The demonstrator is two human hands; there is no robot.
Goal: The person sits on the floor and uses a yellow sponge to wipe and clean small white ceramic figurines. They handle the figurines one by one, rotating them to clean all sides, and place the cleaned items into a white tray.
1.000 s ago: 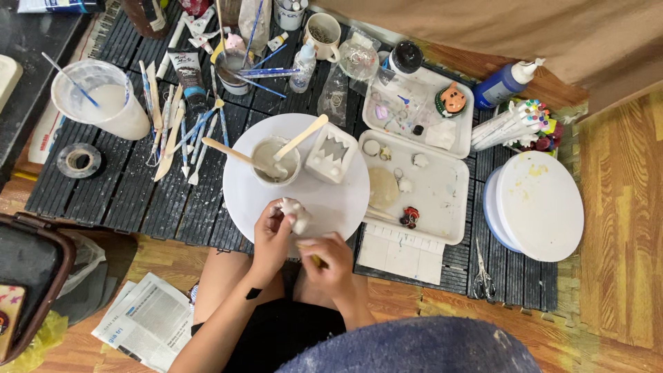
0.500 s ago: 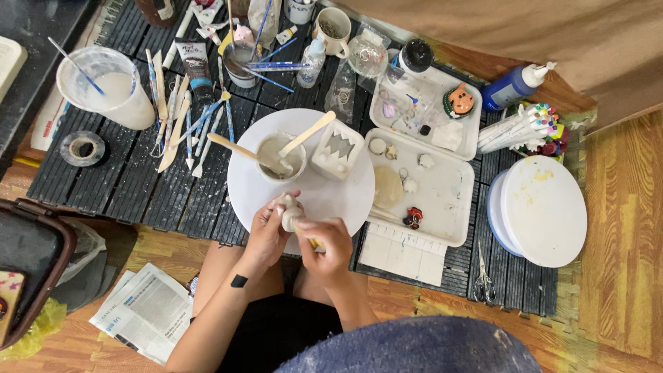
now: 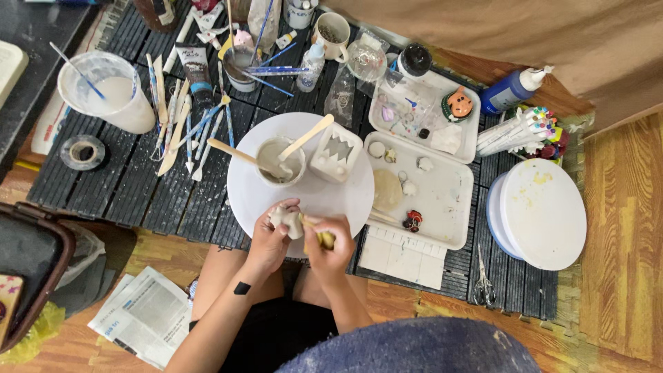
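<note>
My left hand (image 3: 271,233) holds a small pale clay piece (image 3: 291,221) over the near rim of a round white turntable (image 3: 345,200). My right hand (image 3: 331,240) grips a yellow sponge (image 3: 327,240) and a thin wooden tool, pressed against the right side of the clay piece. On the turntable stand a small cup of slip (image 3: 280,162) with two wooden sticks in it and a white square clay box (image 3: 336,152) with a zigzag cut-out.
A white tray (image 3: 452,200) with small clay bits sits to the right, beside a stack of round white boards (image 3: 539,214). A plastic cup of cloudy water (image 3: 110,93), brushes, modelling tools, a tape roll (image 3: 83,152), scissors (image 3: 483,280) and a blue squeeze bottle (image 3: 514,88) lie on the dark slatted table.
The view has shifted slightly. My hands stay together at the turntable's near rim, turning and working the clay piece; my right hand has moved closer onto it.
</note>
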